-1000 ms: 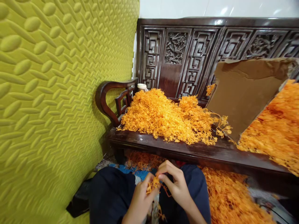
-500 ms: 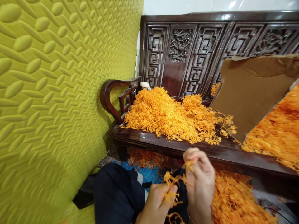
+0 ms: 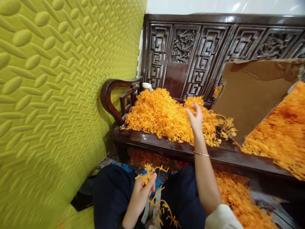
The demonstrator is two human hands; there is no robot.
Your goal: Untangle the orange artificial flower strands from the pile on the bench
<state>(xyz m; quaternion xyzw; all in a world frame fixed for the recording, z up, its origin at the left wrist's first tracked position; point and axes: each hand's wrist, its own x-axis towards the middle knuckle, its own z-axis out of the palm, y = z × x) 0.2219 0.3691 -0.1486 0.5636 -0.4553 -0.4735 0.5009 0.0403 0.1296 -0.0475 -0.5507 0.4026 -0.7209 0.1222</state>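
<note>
A big heap of orange stringy pieces (image 3: pixel 164 116) lies on the seat of a dark carved wooden bench (image 3: pixel 171 148). My right hand (image 3: pixel 195 118) is stretched out over the heap's right part, fingers pinched on a small orange piece. My left hand (image 3: pixel 140 192) stays low over my lap, closed on a tangled orange strand (image 3: pixel 149 171) that trails down between my knees. My legs are in dark trousers (image 3: pixel 111 194).
A padded yellow-green wall (image 3: pixel 54 95) fills the left. A brown cardboard sheet (image 3: pixel 250 92) leans on the bench, with a second orange heap (image 3: pixel 281 130) to its right. More orange pieces (image 3: pixel 235 200) cover the floor. A white-lidded jar (image 3: pixel 147 86) stands behind the heap.
My right hand has left the strand in my lap and reached forward and up to the heap on the bench. My left hand has stayed low with the strand.
</note>
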